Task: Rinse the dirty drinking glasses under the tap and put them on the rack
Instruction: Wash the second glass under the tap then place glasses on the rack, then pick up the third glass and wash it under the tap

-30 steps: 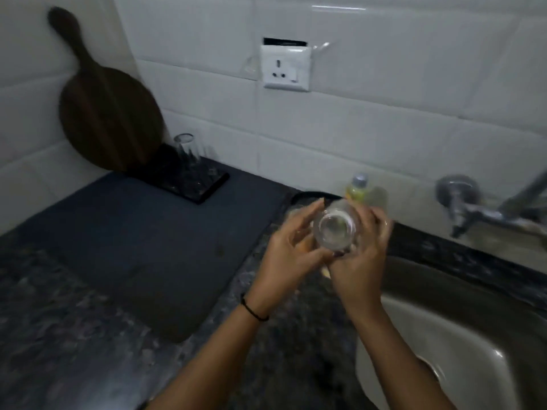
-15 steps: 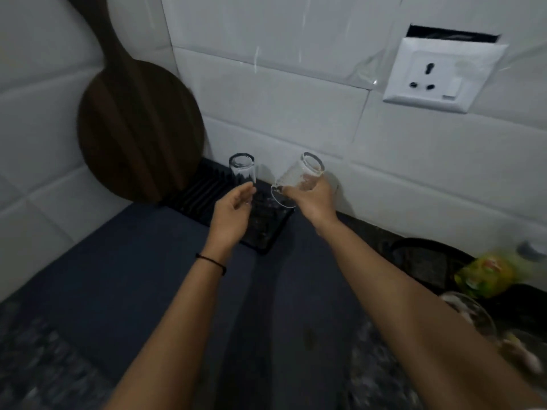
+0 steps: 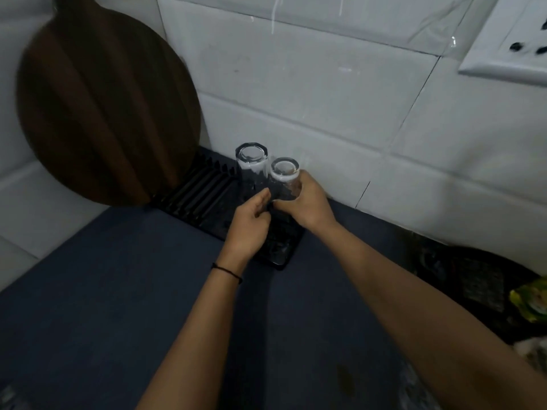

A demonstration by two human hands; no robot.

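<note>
socket [image 3: 509,39]: cut off right | held glass [image 3: 284,180] base: hidden

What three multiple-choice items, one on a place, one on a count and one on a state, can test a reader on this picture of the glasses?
1. Where does the round wooden board stand?
A. flat on the mat
B. leaning on the wall tiles, left of the rack
C. under the socket

2. How many glasses are at the rack?
A. one
B. two
C. four

3. How is the glass in the right hand turned?
A. base up
B. mouth up
C. lying on its side

Answers: 1 B, the board rests upright against the tiles beside the rack. 2 B, the free glass stands next to the held one. 3 A, its thick base faces upward while the fingers curl round its side.
</note>
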